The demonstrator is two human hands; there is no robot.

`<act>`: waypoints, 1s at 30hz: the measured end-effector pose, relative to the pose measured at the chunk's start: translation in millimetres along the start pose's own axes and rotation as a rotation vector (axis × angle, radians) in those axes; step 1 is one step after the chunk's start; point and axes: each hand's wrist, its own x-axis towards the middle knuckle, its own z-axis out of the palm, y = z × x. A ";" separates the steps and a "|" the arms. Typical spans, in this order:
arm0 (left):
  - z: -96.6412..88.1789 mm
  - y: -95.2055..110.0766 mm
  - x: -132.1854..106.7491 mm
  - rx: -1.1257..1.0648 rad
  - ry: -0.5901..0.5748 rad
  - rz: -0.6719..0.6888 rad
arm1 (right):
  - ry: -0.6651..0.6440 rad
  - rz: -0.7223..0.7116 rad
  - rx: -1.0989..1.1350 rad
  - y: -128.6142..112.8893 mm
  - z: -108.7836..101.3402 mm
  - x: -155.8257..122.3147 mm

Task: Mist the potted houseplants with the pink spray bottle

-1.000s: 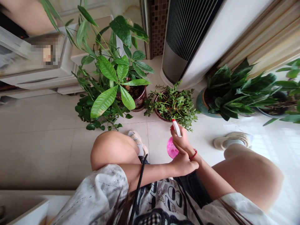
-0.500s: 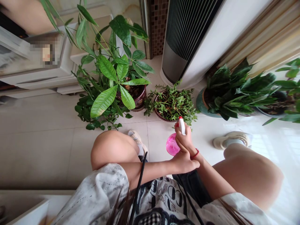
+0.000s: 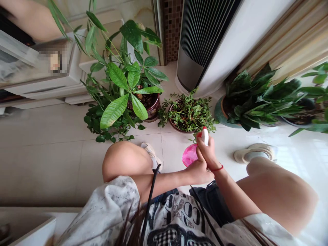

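My right hand (image 3: pixel 207 147) is wrapped around the neck of a spray bottle (image 3: pixel 189 155) with a translucent pink body and a white and red trigger head. A red cord bracelet circles the right wrist. Close against that wrist, my left hand (image 3: pixel 199 171) is closed, its fingers partly hidden behind the right hand. Just beyond the spray head stands a low, bushy potted plant (image 3: pixel 191 111) with small leaves. Between hands and body, part of the bottle is covered by my fingers.
A broad-leaved potted plant (image 3: pixel 118 99) stands to the left. Behind the low plant rises a tall tower appliance (image 3: pixel 197 68). Dark-leaved plants in a green pot (image 3: pixel 221 114) are at right, near curtains (image 3: pixel 287 41). White drawers (image 3: pixel 51 83) line the left. My knees flank my hands.
Both hands and the spray bottle's head have shifted slightly right and toward me. My left hand now sits lower on the right wrist, with its thumb less far across it.
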 end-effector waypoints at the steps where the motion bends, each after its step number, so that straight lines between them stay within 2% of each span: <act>1: -5.6 -1.3 2.9 0.024 0.136 0.069 | 0.010 0.017 0.021 1.7 -3.2 0.9; 3: -17.5 -4.5 11.6 0.116 0.443 0.176 | 0.021 0.014 0.026 5.8 -8.2 1.0; 4: -22.9 -6.2 17.1 0.128 0.497 0.209 | 0.019 -0.009 0.019 8.5 -9.8 0.2; 5: -27.6 -8.2 22.9 0.122 0.483 0.232 | 0.021 -0.037 0.016 11.4 -11.0 -1.2; 8: -35.1 -16.1 39.6 0.087 0.295 0.378 | -0.024 -0.084 0.047 21.1 -13.8 -7.3; 11: -34.9 -25.5 50.0 0.007 0.264 0.460 | -0.147 -0.065 0.090 27.2 -17.9 -13.0; 15: -34.0 -35.5 53.0 -0.094 0.325 0.532 | -0.277 0.001 0.099 29.3 -24.1 -18.4; 18: -40.6 -39.7 48.4 -0.263 0.480 0.395 | -0.429 0.032 0.093 38.8 -22.4 -25.0; 20: -47.3 -41.3 42.7 -0.394 0.593 0.290 | -0.470 0.009 0.041 51.8 -13.6 -32.4; 22: -52.7 -42.8 36.3 -0.455 0.662 0.293 | -0.428 -0.030 -0.023 66.3 1.9 -41.7; 24: -55.1 -45.5 31.0 -0.411 0.726 0.367 | -0.408 -0.003 0.010 77.7 20.9 -51.4; 26: -55.8 -49.6 28.0 -0.304 0.838 0.410 | -0.394 -0.006 0.048 83.8 39.4 -59.3; 28: -57.4 -54.6 27.5 -0.225 0.936 0.389 | -0.390 -0.017 0.065 85.7 54.7 -63.9; 30: -61.4 -58.8 28.7 -0.212 0.967 0.310 | -0.379 -0.016 0.081 86.4 66.4 -65.1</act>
